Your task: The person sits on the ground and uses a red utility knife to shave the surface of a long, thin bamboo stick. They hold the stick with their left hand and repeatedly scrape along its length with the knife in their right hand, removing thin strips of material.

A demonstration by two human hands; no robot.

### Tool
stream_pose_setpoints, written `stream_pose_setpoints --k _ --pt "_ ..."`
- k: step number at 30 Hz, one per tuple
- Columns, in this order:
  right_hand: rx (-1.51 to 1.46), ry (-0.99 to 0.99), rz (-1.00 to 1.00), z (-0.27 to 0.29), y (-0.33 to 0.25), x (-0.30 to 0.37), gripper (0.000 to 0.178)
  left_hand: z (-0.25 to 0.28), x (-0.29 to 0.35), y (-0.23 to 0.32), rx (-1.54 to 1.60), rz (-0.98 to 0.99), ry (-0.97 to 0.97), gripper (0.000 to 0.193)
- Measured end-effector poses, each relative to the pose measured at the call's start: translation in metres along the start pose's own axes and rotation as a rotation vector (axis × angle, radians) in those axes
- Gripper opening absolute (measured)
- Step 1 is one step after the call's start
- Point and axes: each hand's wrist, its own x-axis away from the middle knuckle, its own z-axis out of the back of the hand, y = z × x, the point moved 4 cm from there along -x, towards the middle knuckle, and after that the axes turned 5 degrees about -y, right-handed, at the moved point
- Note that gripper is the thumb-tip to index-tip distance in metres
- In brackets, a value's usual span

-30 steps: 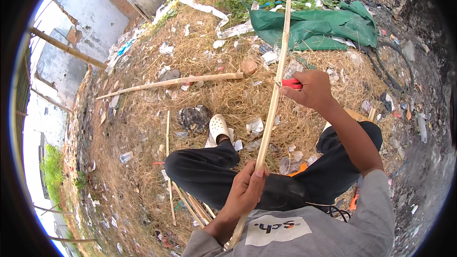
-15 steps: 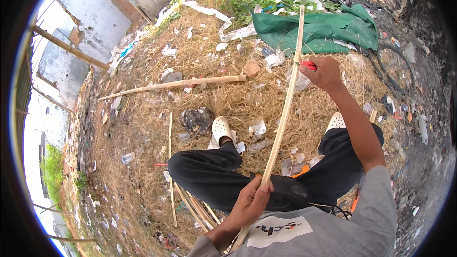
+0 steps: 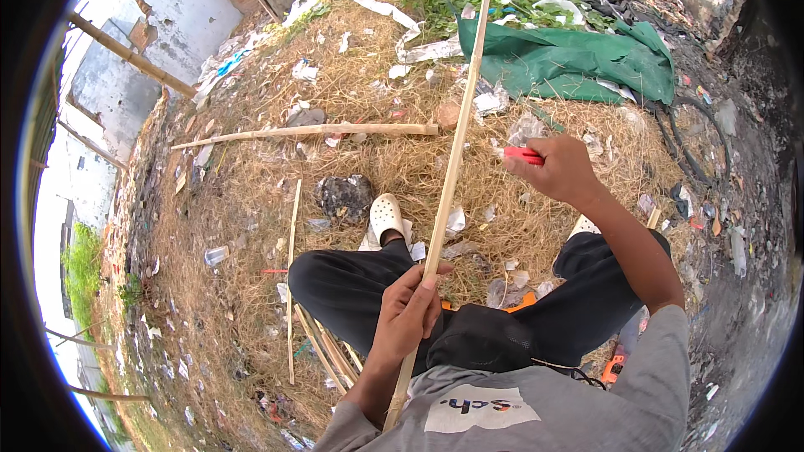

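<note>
My left hand (image 3: 404,311) is closed round the lower part of a long, pale bamboo strip (image 3: 456,146). The strip slants from beside my shirt up past my feet toward the green tarp. To its right, my right hand (image 3: 559,169) grips a small red-handled knife (image 3: 523,155). The knife is held apart from the strip, and its blade barely shows. More split bamboo strips (image 3: 328,351) lie beside my left leg, partly hidden by my arm and thigh. A single thin strip (image 3: 293,285) lies just left of my knee.
A longer bamboo pole (image 3: 310,130) lies across the dry grass ahead. Beyond it is a crumpled green tarp (image 3: 578,63), with black hose (image 3: 670,130) at its right. A dark lump (image 3: 345,197) sits by my left shoe. An orange object (image 3: 614,368) lies near my right hip.
My right hand has come nearer, with the knife now off the strip. My left hand has moved up and left, and the strip's far end has swung left.
</note>
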Motion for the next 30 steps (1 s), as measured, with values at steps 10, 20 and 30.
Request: stream_pose_setpoints --k 10,20,30 --pt "-0.093 -0.075 0.263 -0.011 -0.058 0.044 0.064 -0.024 -0.028 -0.003 0.014 0.033 0.023 0.042" --pt "-0.037 0.015 0.245 -0.007 -0.051 0.049 0.067 -0.043 -0.024 0.009 -0.238 -0.069 0.092 0.042" --pt "-0.003 0.075 0.173 0.003 -0.041 0.037 0.068 -0.044 -0.012 0.015 -0.319 -0.095 0.098 0.041"
